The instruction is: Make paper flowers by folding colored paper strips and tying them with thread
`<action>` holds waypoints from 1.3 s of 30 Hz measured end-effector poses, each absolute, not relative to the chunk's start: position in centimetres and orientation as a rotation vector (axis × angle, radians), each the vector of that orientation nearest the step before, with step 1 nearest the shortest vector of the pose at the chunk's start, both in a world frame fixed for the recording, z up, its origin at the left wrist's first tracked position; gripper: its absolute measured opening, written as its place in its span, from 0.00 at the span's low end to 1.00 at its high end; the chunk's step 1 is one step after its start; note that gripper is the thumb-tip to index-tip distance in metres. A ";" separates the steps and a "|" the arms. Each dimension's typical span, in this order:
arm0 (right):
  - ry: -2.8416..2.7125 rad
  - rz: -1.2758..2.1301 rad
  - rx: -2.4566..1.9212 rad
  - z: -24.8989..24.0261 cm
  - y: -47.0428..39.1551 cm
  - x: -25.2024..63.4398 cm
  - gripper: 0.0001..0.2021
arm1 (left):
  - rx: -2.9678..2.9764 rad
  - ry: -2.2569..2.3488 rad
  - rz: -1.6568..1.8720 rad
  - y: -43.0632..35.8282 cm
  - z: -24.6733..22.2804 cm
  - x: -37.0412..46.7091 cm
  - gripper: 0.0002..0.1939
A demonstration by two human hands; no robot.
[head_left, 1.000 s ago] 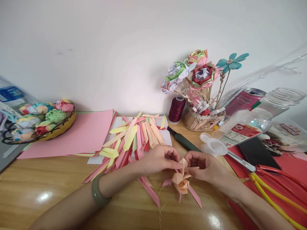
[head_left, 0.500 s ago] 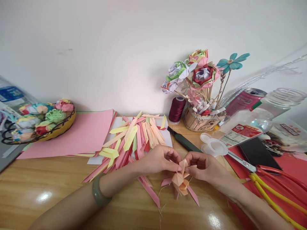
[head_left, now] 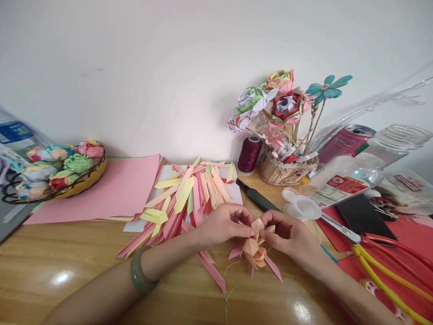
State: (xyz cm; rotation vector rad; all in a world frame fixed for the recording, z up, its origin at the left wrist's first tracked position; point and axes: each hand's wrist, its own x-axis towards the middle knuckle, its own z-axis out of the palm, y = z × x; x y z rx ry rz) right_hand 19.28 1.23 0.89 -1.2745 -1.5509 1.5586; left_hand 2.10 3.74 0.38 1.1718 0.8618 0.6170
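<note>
A folded paper flower point(head_left: 253, 250), peach in the middle with pink strips sticking out below, is held between both hands just above the table. My left hand point(head_left: 233, 223) pinches its upper left petal between thumb and fingers. On the other side, my right hand point(head_left: 282, 229) grips the upper right petals, its fingers curled. Thin string point(head_left: 227, 295) trails on the wood below the flower. Left of the flower lies a spread heap of folded paper strips point(head_left: 189, 198) in pink, yellow, peach, red and green. The flower's back is hidden.
Scissors point(head_left: 353, 237) with red and yellow handles lie at right, near clear plastic lids point(head_left: 304, 207) and a jar point(head_left: 358, 174). A dark-handled tool point(head_left: 259, 197), maroon thread spool point(head_left: 250, 155) and flower basket point(head_left: 289, 169) stand behind. Pink paper point(head_left: 125, 185) and a basket of paper flowers point(head_left: 81, 183) lie left.
Both hands have shifted slightly upward with the paper flower, keeping their pinch on its petals. The right forearm has moved a little, showing more of the red items beside it.
</note>
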 end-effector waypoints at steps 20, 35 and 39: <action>-1.494 1.661 -1.246 1.2 1.3 19.5 0.12 | 0.980 0.733 0.567 3.8 0.1 1.9 0.07; -1.783 1.119 -1.341 1.0 0.4 18.7 0.05 | 1.322 0.861 0.783 3.1 0.1 2.5 0.04; -1.971 0.713 -1.266 0.4 0.1 18.9 0.04 | 1.491 0.898 0.909 2.8 0.0 2.5 0.02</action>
